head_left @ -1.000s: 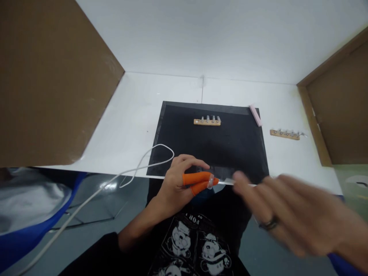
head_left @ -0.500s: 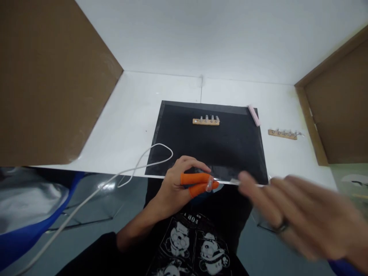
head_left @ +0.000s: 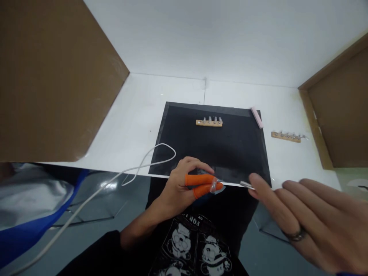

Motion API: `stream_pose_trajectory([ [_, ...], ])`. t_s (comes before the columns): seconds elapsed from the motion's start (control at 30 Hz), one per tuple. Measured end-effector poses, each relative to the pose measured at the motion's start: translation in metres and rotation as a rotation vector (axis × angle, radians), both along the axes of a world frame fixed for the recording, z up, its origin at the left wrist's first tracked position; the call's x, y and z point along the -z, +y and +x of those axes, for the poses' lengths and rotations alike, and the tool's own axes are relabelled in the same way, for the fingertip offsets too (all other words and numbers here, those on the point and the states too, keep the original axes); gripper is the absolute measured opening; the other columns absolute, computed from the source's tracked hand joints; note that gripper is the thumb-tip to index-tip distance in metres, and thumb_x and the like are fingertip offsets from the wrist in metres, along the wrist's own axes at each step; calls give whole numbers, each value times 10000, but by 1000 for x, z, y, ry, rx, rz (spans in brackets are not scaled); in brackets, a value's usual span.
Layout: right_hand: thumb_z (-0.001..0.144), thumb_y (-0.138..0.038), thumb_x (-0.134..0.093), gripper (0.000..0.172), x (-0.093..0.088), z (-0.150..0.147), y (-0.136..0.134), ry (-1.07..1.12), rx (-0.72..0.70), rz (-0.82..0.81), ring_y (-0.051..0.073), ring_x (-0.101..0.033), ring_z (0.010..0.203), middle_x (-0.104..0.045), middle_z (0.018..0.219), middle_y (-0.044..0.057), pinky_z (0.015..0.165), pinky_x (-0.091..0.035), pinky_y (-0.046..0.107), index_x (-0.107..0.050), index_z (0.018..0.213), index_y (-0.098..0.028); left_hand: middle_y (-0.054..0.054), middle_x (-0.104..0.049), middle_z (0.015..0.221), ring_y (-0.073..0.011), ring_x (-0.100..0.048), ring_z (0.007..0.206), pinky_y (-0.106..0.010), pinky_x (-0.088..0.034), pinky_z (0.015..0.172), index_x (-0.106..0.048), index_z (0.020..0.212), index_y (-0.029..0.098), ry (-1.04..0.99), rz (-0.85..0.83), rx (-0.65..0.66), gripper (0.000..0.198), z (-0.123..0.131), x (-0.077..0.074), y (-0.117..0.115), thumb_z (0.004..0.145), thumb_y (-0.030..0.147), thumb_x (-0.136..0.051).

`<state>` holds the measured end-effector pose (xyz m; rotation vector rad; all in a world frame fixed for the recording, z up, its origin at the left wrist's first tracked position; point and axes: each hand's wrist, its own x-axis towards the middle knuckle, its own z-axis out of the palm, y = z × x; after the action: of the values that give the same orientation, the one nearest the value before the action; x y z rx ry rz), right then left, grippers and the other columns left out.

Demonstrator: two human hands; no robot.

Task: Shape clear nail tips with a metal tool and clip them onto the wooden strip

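Note:
My left hand [head_left: 184,180] is at the table's front edge, with orange finger cots [head_left: 200,179] on the thumb and index finger. Pinched at their tips is a small clear nail tip [head_left: 213,185]. My right hand [head_left: 310,218], wearing a ring, is to the right with its thumb and fingers closed on a slim silvery stick [head_left: 246,185]. The stick points left toward the nail tip, with a gap between them. Its other end is hidden in the hand, so I cannot tell its exact kind.
A black mat [head_left: 230,145] bears a wooden strip [head_left: 209,123] with several clear nail tips standing on it. A pink bar [head_left: 257,117] lies at the mat's right corner. Another strip [head_left: 286,137] is further right. A white cable [head_left: 138,167] loops over the table edge at left.
My right hand has drawn slightly right, and the stick shows more sharply. My left hand keeps its pinch on the nail tip. The whole view has shifted a little.

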<state>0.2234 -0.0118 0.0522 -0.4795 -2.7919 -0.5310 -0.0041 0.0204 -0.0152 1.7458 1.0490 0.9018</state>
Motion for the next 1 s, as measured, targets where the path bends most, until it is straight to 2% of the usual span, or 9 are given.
stream_pose_trajectory([
  [0.13,945,-107,-318,346,1,-4,-2,-70,-125,-12,141,-422,458,-539,602,4,494,-239,350,-625,1089,-37,-53,-683,947,-202,-634,910,-347,-531,823,-699,970,222,9,-6,-18,187,-1,-1,0,807,278,-772],
  [0.27,912,-146,-436,301,2,-5,0,12,20,18,187,-533,549,-612,664,72,546,-330,363,-608,1064,48,-51,-690,940,-208,-626,927,-354,-529,829,-697,965,225,10,16,-7,177,-2,-1,1,814,284,-766],
  [0.37,963,-150,-322,348,2,-5,0,-73,-139,-51,146,-432,464,-557,613,23,489,-232,350,-625,1081,-26,-57,-687,947,-208,-623,929,-354,-527,823,-694,969,226,-5,0,-14,172,-3,1,1,820,282,-761],
  [0.5,943,-178,-383,338,0,-4,2,-18,-6,30,166,-490,517,-590,647,65,527,-295,362,-619,1075,25,-47,-673,954,-198,-628,920,-354,-524,836,-693,978,224,1,0,-11,195,-3,4,1,811,287,-772],
  [0.6,894,-121,-402,308,-1,-5,2,-103,-133,23,139,-404,444,-530,587,2,482,-234,343,-637,1076,-40,-43,-679,962,-201,-627,936,-358,-524,844,-695,986,231,6,-26,-8,198,-3,6,1,810,283,-771],
  [0.73,909,-127,-375,325,-2,-4,5,-26,6,13,164,-479,483,-578,620,36,500,-294,347,-621,1072,9,-49,-681,966,-204,-624,935,-356,-521,837,-689,995,230,11,4,0,206,-2,5,3,815,292,-769],
  [0.87,897,-76,-322,363,0,-3,6,-96,-149,-65,149,-438,445,-561,615,17,474,-244,340,-623,1093,-22,-42,-678,952,-194,-623,928,-340,-513,835,-686,983,223,7,3,-4,191,-1,4,5,821,282,-766],
  [0.97,896,-136,-388,347,1,-2,8,-28,-20,-23,174,-494,485,-592,646,60,501,-291,353,-611,1094,41,-42,-681,958,-196,-618,941,-339,-508,843,-683,992,225,8,14,2,196,-1,5,5,823,281,-765],
  [1.0,914,-171,-384,358,1,-3,9,-31,-26,-12,174,-487,478,-592,646,65,496,-278,353,-615,1085,43,-40,-682,955,-195,-615,942,-338,-507,843,-683,995,226,7,17,6,198,-1,6,5,823,281,-765],
])
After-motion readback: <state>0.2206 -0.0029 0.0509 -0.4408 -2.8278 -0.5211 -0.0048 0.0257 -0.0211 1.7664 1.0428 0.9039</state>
